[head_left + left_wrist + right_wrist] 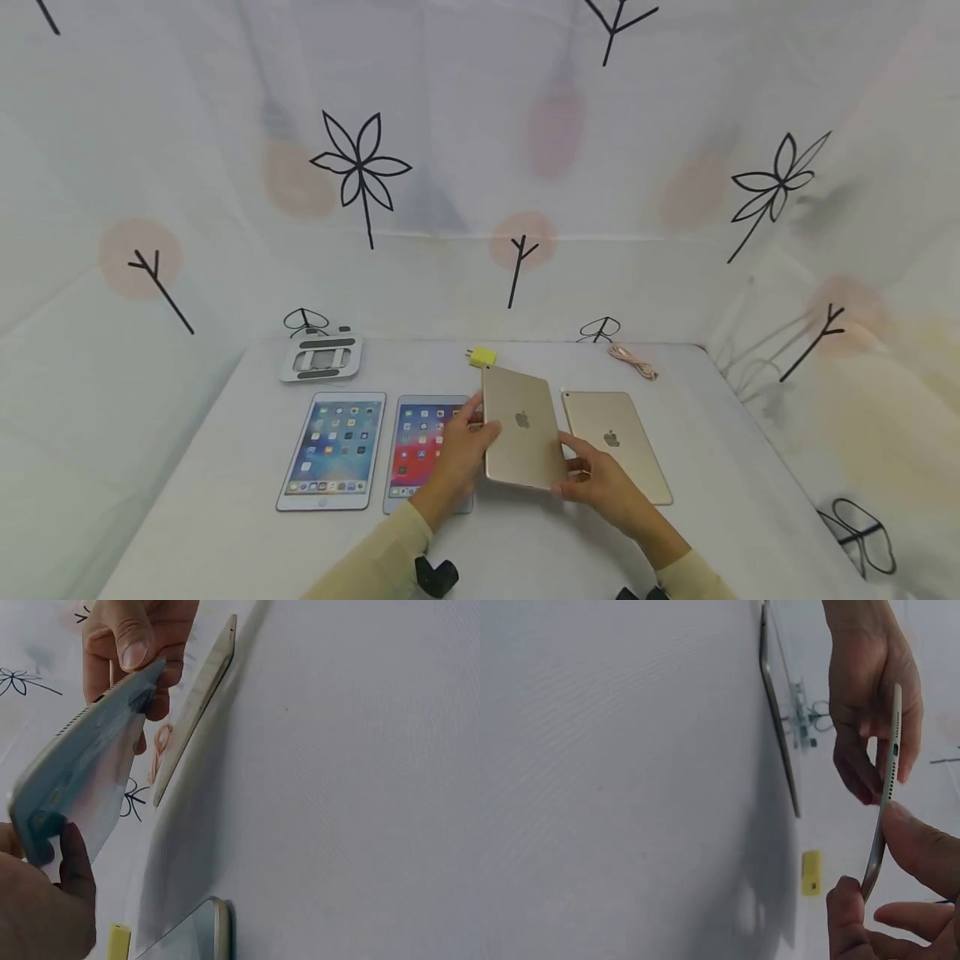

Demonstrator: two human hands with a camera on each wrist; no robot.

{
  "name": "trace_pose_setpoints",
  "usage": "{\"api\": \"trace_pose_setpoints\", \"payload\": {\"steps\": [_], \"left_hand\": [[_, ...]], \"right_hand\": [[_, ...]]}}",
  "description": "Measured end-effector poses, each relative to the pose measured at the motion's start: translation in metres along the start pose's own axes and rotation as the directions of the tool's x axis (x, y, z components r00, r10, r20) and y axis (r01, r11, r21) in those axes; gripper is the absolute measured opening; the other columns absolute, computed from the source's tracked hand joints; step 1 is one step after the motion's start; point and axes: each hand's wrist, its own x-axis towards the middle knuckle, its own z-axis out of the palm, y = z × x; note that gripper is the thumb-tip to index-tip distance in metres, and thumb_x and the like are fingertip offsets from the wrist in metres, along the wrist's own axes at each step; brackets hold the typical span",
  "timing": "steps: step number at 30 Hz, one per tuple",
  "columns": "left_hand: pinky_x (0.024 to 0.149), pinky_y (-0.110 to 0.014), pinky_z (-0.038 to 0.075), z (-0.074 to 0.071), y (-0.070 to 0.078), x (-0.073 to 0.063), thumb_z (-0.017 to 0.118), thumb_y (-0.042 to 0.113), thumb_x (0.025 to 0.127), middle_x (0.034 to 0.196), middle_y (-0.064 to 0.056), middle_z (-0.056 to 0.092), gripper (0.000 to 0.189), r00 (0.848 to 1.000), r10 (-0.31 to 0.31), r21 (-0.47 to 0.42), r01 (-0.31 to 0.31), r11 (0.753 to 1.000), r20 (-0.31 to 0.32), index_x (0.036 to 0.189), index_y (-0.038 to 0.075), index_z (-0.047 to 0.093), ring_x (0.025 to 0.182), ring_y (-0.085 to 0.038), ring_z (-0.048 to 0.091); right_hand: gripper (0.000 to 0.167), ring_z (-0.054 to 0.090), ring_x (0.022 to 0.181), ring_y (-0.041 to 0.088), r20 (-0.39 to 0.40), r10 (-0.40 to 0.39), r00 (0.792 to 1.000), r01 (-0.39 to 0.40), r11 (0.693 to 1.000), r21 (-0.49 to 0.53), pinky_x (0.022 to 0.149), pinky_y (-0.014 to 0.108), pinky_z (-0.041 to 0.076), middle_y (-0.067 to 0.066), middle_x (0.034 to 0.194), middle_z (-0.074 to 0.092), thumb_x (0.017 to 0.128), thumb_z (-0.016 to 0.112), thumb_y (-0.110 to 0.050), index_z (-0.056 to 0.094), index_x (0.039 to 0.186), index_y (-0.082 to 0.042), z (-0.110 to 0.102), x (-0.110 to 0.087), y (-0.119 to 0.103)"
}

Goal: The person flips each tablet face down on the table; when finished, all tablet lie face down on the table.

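Note:
Both hands hold a gold tablet [523,442] up off the table, its back with the apple logo toward the head camera. My left hand [459,446] grips its left edge, thumb on the back. At the lower right corner, my right hand [603,487] pinches the tablet. The left wrist view shows the held tablet's glossy screen [90,780] side. In the right wrist view its thin edge [892,754] with the charging port is visible. A second gold tablet [618,437] lies face down at right. Partly behind the left hand lies a tablet with a red and blue screen [408,450].
Another lit white tablet [333,450] lies face up at left. Toward the back are a white folding stand [322,358], a yellow plug adapter [481,357] and a coiled pink cable [632,362]. A white cloth with drawn flowers hangs behind the white table [525,558].

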Motion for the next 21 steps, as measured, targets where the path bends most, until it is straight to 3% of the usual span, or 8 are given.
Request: {"api": "trace_pose_setpoints", "payload": {"steps": [4,8,11,15,18,21], "left_hand": [[0.082,-0.028,0.052,0.000,-0.002,0.003,0.068,0.007,0.088,0.109,-0.010,0.057,0.069,0.999,-0.030,0.165,0.033,0.986,-0.017,0.152,-0.001,0.043,0.096,-0.020,0.056],[0.097,-0.039,0.053,-0.001,-0.006,0.003,0.067,0.010,0.089,0.120,-0.013,0.064,0.068,0.999,-0.040,0.249,0.042,0.968,-0.014,0.151,-0.005,0.042,0.105,-0.022,0.060],[0.106,-0.049,0.049,0.000,-0.006,0.000,0.066,0.011,0.092,0.132,-0.020,0.063,0.067,0.999,-0.037,0.263,0.032,0.964,0.017,0.151,-0.008,0.040,0.115,-0.029,0.062],[0.113,-0.054,0.042,0.001,-0.005,-0.004,0.064,0.016,0.095,0.145,-0.025,0.053,0.067,0.998,-0.056,0.274,0.045,0.961,0.034,0.152,-0.007,0.037,0.132,-0.039,0.054],[0.114,-0.055,0.039,0.002,-0.007,-0.007,0.063,0.018,0.097,0.150,-0.025,0.049,0.067,0.997,-0.068,0.263,0.057,0.963,0.035,0.153,-0.006,0.036,0.139,-0.041,0.047],[0.114,-0.053,0.041,0.003,-0.010,-0.008,0.061,0.017,0.098,0.149,-0.023,0.050,0.066,0.996,-0.078,0.234,0.064,0.970,0.048,0.154,-0.005,0.035,0.138,-0.039,0.049]], "right_hand": [[0.088,0.063,0.105,0.027,-0.014,-0.004,1.000,0.003,0.998,-0.056,0.076,0.025,0.057,0.027,0.146,0.049,0.080,0.086,-0.015,0.039,0.152,0.004,0.000,-0.001,0.006],[0.084,0.063,0.106,0.029,-0.009,-0.047,0.999,0.046,0.994,-0.102,0.078,0.025,0.058,0.028,0.151,0.044,0.080,0.085,-0.015,0.042,0.150,0.006,0.000,0.001,0.010],[0.082,0.063,0.109,0.030,-0.021,-0.057,0.998,0.053,0.987,-0.152,0.081,0.024,0.057,0.028,0.153,0.042,0.080,0.085,-0.014,0.045,0.148,0.006,0.000,0.003,0.013],[0.079,0.063,0.108,0.027,-0.034,-0.051,0.998,0.042,0.972,-0.230,0.082,0.023,0.056,0.027,0.153,0.044,0.080,0.085,-0.014,0.048,0.147,0.005,-0.001,0.006,0.015],[0.077,0.063,0.107,0.026,-0.034,-0.047,0.998,0.036,0.963,-0.265,0.083,0.026,0.056,0.026,0.151,0.046,0.081,0.084,-0.015,0.049,0.146,0.004,-0.002,0.006,0.015],[0.077,0.064,0.109,0.028,-0.045,-0.020,0.999,0.007,0.962,-0.274,0.086,0.031,0.057,0.026,0.150,0.047,0.081,0.084,-0.013,0.049,0.147,0.004,-0.002,0.005,0.015]]}}
